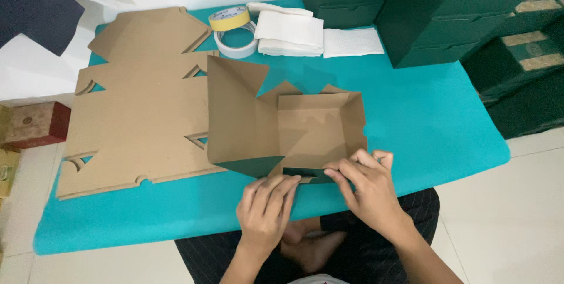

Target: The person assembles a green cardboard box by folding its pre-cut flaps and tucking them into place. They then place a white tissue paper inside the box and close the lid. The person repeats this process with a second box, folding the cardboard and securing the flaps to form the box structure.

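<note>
Cardboard box (294, 128), brown inside and dark green outside, half folded, sits at the centre of the frame on the teal mat (435, 125), its near edge at our hands. One tall side panel stands up at its left; the right and far walls are raised.

Right hand (370, 187), lower centre-right: fingers (341, 173) pinched closed on the dark green flap (302, 172) at the box's near edge.

Left hand (267, 207), lower centre: fingers curled, tips pressing against the same near edge just beside the right hand; we cannot tell whether they grip anything.

Flat cardboard sheets (135, 113), brown, cut and unfolded, stacked at the left of the mat, touching the box's left panel.

Tape rolls (235, 31), two, one yellow resting on one white, upper centre.

White folded cloths (291, 31), just right of the tape; a white rectangular pad (352, 42) beside them.

Dark green boxes (446, 13), stacked, upper right, with more on the floor at the right edge.

Reddish-brown box (35, 124), left edge, on the pale tiled floor (499, 219).
</note>
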